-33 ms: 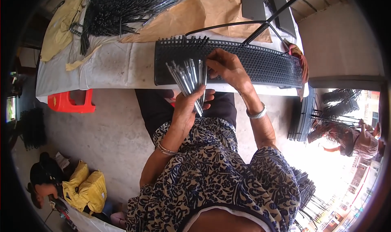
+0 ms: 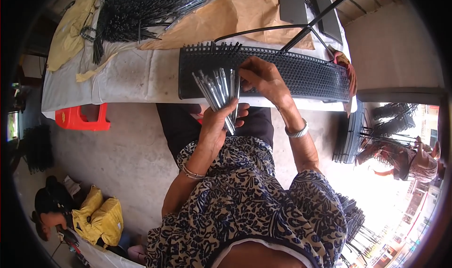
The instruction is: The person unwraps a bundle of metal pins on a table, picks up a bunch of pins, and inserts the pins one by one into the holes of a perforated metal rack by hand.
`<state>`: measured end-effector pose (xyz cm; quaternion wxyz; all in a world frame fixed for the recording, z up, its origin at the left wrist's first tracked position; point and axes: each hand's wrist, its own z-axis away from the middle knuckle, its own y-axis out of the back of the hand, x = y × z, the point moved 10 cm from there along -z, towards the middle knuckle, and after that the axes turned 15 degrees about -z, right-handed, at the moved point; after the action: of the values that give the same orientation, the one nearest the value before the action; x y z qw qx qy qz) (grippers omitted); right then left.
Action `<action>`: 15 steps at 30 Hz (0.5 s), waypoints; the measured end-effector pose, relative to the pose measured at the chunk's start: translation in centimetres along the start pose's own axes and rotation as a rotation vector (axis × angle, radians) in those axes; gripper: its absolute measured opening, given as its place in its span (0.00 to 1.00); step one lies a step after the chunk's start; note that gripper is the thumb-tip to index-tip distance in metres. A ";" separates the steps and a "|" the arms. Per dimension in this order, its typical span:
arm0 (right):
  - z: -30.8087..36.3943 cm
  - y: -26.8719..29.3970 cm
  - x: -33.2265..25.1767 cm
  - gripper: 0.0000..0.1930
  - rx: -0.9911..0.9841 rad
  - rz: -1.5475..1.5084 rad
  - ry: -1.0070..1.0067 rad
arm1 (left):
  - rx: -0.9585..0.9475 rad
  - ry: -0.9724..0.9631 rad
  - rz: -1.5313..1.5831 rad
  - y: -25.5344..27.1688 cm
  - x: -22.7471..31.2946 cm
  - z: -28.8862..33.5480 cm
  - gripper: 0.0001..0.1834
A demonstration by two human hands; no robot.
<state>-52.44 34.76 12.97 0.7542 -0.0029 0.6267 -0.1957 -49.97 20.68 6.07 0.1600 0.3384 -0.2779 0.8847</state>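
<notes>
Head view: left hand (image 2: 217, 121) clasps slim rods (image 2: 216, 95), long axes mostly leaning left, tips fanned forward; right hand (image 2: 266, 82), can't tell if pinching. White-covered table (image 2: 127, 75), grey floor (image 2: 127, 150).

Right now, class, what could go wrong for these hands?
The shiny rods fan out from the left hand, so one might slip free. The right hand is close to their upper ends; a knock could disorder them. A dropped rod could land on the perforated black panel.
</notes>
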 end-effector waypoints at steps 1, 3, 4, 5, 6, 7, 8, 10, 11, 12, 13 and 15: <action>0.0 0.1 -0.3 0.06 0.008 0.018 0.000 | -0.017 0.007 0.006 -0.3 0.3 0.1 0.14; 0.0 0.3 -0.4 0.06 0.018 0.035 0.002 | -0.036 0.014 0.011 -0.5 0.5 0.0 0.14; -0.1 0.4 -0.2 0.06 0.024 0.018 0.007 | -0.038 0.013 0.002 -0.5 0.6 0.0 0.14; -0.1 0.5 -0.2 0.06 0.029 0.001 0.011 | -0.039 0.013 -0.006 -0.5 0.6 0.0 0.13; -0.1 0.5 -0.2 0.06 0.028 0.001 0.012 | -0.039 0.012 -0.006 -0.5 0.6 0.0 0.13; -0.2 0.5 -0.3 0.06 0.034 0.005 0.018 | -0.019 0.007 -0.022 -0.4 0.7 0.0 0.13; -0.2 0.5 -0.3 0.07 0.041 0.010 0.021 | 0.000 0.005 -0.037 -0.2 0.7 0.0 0.13; -0.1 0.6 -0.1 0.08 0.067 -0.026 0.013 | 0.007 -0.019 -0.030 0.0 0.4 -0.2 0.13; 0.0 0.6 -0.1 0.09 0.088 -0.062 0.010 | 0.016 -0.049 -0.025 0.1 0.6 -0.2 0.13; 0.0 0.5 -0.1 0.09 0.086 -0.061 0.013 | 0.016 -0.053 -0.025 0.1 0.6 -0.2 0.13; 0.1 0.3 0.1 0.10 0.067 -0.011 0.000 | 0.031 -0.057 -0.025 0.1 0.6 0.0 0.13; 0.0 0.2 0.8 0.11 0.030 0.030 0.005 | 0.032 -0.058 -0.031 0.2 0.6 0.1 0.13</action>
<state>-52.30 34.67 12.20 0.7554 0.0182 0.6256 -0.1938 -50.41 20.52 6.46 0.1598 0.3709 -0.2628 0.8763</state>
